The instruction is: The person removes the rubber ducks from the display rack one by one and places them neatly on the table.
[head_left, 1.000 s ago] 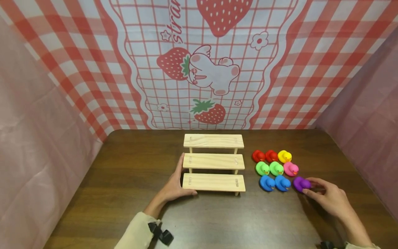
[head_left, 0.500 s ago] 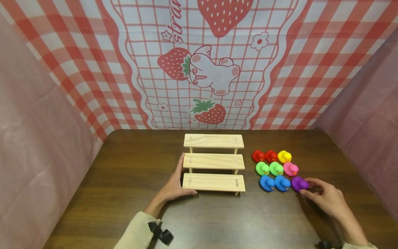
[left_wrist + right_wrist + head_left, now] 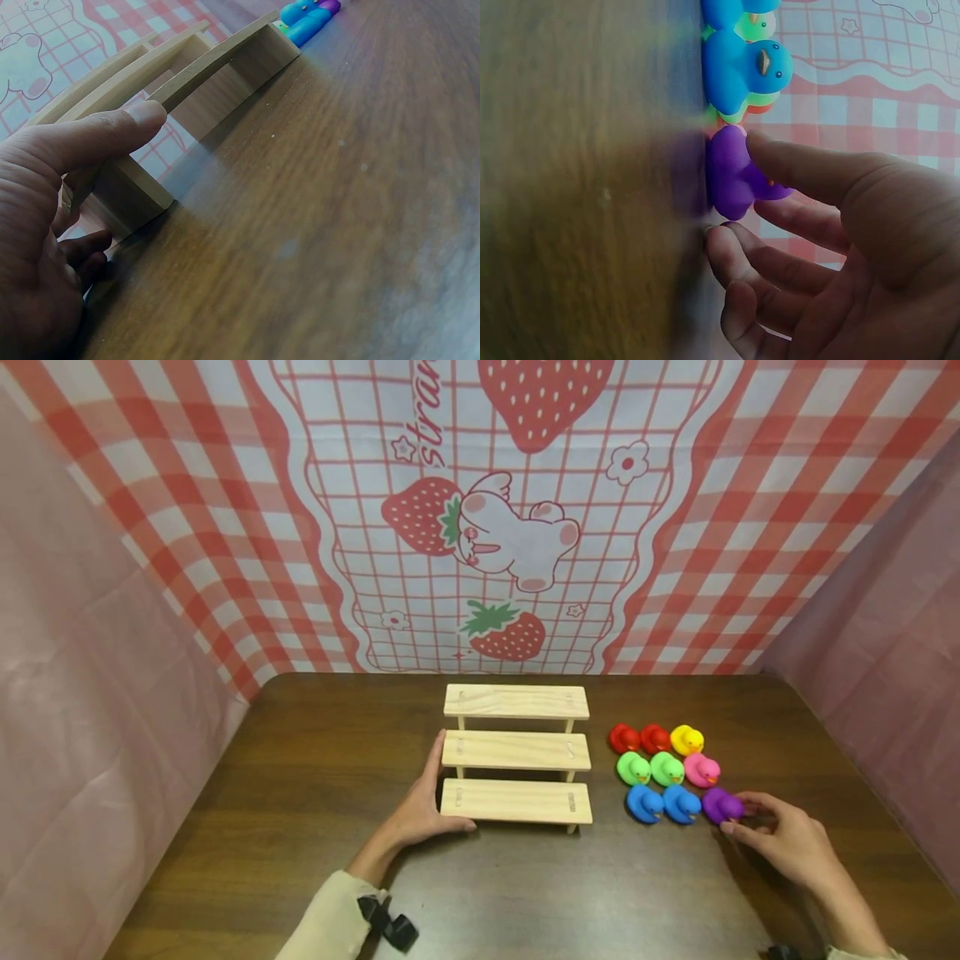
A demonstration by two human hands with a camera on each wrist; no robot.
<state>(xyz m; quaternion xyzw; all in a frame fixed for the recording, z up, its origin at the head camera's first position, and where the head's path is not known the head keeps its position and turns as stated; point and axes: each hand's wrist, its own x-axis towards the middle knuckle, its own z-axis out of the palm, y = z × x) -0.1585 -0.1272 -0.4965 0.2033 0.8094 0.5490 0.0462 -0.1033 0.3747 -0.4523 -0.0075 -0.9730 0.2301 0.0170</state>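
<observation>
A three-step wooden stand (image 3: 516, 752) of pale slats is on the table. My left hand (image 3: 415, 810) grips its left end, the thumb (image 3: 142, 116) along the front edge of the lowest step and the other fingers at the side, partly hidden by the stand. At the right, my right hand (image 3: 791, 839) holds a purple rubber duck (image 3: 722, 807) between thumb and fingers, down at the tabletop. Beside that duck are two blue rubber ducks (image 3: 681, 804). In the right wrist view the purple duck (image 3: 731, 176) sits right under the thumb tip, just below a blue duck (image 3: 742, 71).
Behind the blue ducks stand two green ducks (image 3: 667, 769) and a pink duck (image 3: 702, 770). Farther back are two red ducks (image 3: 655, 738) and a yellow duck (image 3: 687, 740). A strawberry-print cloth (image 3: 517, 552) hangs at the table's back edge, with pink curtains (image 3: 97, 710) at both sides.
My right hand has slid the purple duck slightly left, close up to the blue duck. The left hand and the stand have stayed in place.
</observation>
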